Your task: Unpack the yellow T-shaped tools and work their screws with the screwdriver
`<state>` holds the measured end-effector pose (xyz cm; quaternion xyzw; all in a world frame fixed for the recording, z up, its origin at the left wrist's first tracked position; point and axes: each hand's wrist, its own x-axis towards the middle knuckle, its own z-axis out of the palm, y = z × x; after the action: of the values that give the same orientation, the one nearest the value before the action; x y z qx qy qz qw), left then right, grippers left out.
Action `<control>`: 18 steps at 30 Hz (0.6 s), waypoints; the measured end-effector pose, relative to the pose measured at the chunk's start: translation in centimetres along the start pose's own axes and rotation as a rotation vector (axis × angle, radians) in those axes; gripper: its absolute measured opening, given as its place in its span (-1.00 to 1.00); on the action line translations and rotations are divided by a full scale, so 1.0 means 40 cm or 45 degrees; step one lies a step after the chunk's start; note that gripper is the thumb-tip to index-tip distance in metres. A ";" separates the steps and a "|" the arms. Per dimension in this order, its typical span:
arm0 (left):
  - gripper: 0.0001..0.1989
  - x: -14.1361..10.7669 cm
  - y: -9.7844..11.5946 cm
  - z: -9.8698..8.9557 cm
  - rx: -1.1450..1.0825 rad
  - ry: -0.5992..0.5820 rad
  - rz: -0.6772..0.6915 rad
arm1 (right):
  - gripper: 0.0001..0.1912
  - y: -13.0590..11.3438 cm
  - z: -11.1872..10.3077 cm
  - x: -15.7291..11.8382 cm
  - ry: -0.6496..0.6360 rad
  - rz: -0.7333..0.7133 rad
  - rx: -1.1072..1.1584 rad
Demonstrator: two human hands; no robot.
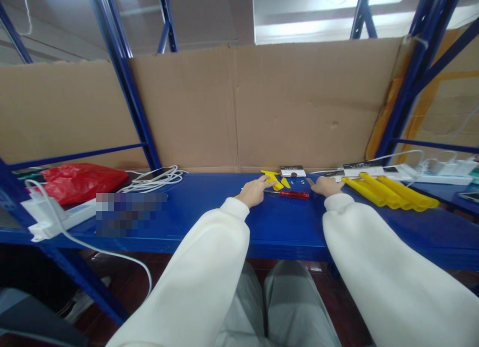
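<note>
My left hand (254, 191) reaches over the blue shelf with its fingers stretched out, the tips at a yellow plastic piece (276, 183). Whether they touch it is too small to tell. A small flat yellow piece (285, 183) lies just right of that. In front of these rests a screwdriver with a red see-through handle (294, 195), its shaft pointing toward my left hand. My right hand (326, 186) is low over the shelf with fingers extended leftward and nothing visible in them. Between the hands lie several tiny light-coloured parts (301, 182), too small to name.
Several yellow tubes (392, 193) lie right of my right hand. A small black-and-white box (293, 171) stands by the cardboard back wall (299, 107). At left are a red plastic bag (82, 181), coiled white cable (159, 180) and a power strip (71, 216). Blue posts (130, 92) frame the shelf.
</note>
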<state>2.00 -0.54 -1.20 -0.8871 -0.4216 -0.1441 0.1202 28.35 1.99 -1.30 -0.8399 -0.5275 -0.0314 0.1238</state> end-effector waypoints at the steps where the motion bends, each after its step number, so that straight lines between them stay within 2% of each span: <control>1: -0.35 0.000 0.000 0.000 0.003 -0.001 0.000 | -0.46 0.000 0.001 0.001 0.004 -0.001 -0.007; 5: -0.36 0.000 0.003 -0.004 0.002 -0.010 0.000 | -0.50 0.003 0.001 -0.001 0.032 -0.034 -0.055; 7: -0.36 -0.001 0.004 -0.006 -0.001 -0.010 0.001 | -0.54 0.003 -0.002 -0.005 0.164 -0.134 -0.067; 10: -0.35 0.000 0.005 -0.007 -0.013 -0.001 0.013 | -0.61 -0.007 -0.003 -0.013 0.466 -0.447 -0.015; 12: -0.34 0.002 0.004 -0.002 -0.031 0.014 0.033 | -0.62 -0.022 -0.001 -0.020 0.580 -0.700 0.030; 15: -0.37 0.008 -0.001 0.011 -0.067 0.053 0.077 | -0.57 -0.050 0.007 -0.031 0.603 -1.046 0.042; 18: -0.43 0.015 -0.008 0.024 -0.110 0.098 0.121 | -0.48 -0.070 0.016 -0.042 0.552 -1.248 0.002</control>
<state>2.26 0.41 -1.85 -0.9043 -0.3676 -0.1903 0.1046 25.05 1.84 -1.72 -0.4693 -0.8202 -0.2580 0.2012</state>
